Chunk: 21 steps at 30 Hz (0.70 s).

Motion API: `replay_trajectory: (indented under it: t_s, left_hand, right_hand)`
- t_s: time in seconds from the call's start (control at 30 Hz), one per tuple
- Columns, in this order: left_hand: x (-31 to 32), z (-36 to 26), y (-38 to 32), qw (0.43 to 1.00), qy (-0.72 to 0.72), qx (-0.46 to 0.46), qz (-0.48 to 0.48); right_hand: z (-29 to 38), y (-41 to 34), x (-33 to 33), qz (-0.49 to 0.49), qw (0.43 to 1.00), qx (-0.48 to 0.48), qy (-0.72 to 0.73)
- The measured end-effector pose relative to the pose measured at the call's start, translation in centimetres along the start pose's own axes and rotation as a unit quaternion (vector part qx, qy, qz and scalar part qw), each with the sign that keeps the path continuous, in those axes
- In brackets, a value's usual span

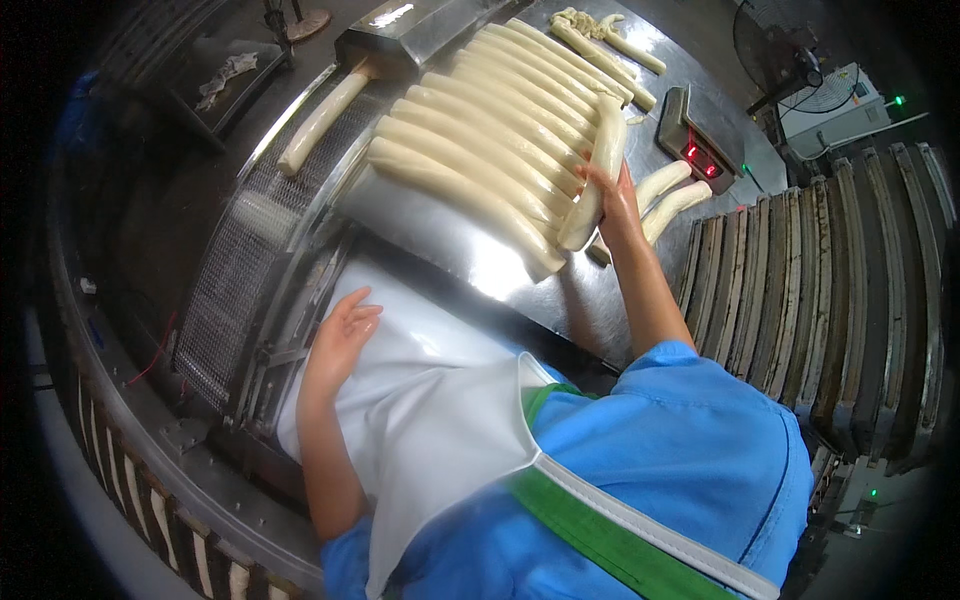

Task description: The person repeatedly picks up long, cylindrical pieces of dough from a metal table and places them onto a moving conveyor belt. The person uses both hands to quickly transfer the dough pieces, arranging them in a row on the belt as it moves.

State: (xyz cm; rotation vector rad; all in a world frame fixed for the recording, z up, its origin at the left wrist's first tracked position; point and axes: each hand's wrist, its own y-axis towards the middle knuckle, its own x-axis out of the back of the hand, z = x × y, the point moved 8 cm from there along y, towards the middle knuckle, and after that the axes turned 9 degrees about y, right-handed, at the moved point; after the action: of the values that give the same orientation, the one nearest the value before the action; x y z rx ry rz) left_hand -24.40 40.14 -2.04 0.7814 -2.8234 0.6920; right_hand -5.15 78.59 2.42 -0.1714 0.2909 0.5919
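Observation:
My right hand [618, 201] grips a pale, glossy dough log [609, 146] near its lower part. This log slants over the right ends of a row of several similar dough logs [495, 131], which lie side by side on a steel table [450, 240]. Two dough pieces [664, 199] lie just right of that hand, partly hidden by it, beside a digital scale [694, 146] with a lit red display. My left hand [343, 341] holds nothing; its fingers are loosely bent in front of my white apron [442, 390], near the mesh conveyor belt [217, 322].
A single dough log [326, 124] lies on the belt at the outlet of a steel housing [397, 37]. Dough scraps [581, 22] sit at the table's far end. Long, narrow metal moulds or slats [810, 277] line the right side. A fan [776, 52] stands beyond the scale.

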Motion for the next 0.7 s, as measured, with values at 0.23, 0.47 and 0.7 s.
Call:
replay_trajectory:
  t_s: [0.23, 0.47, 0.7]
  left_hand:
    - [-0.5, 0.7, 0.8, 1.000, -0.016, -0.017, 0.020]
    - [1.7, 3.1, 0.5, 0.999, -0.028, 0.010, -0.014]
    - [13.5, 1.2, 2.3, 0.917, 0.234, -0.029, -0.323]
  right_hand:
    - [-5.1, -0.2, 9.0, -0.242, 0.867, 0.119, -0.419]
    - [-4.1, 1.0, 0.9, -0.039, 0.875, 0.200, -0.440]
    - [-9.3, -3.1, -13.4, 0.236, 0.689, 0.266, -0.632]
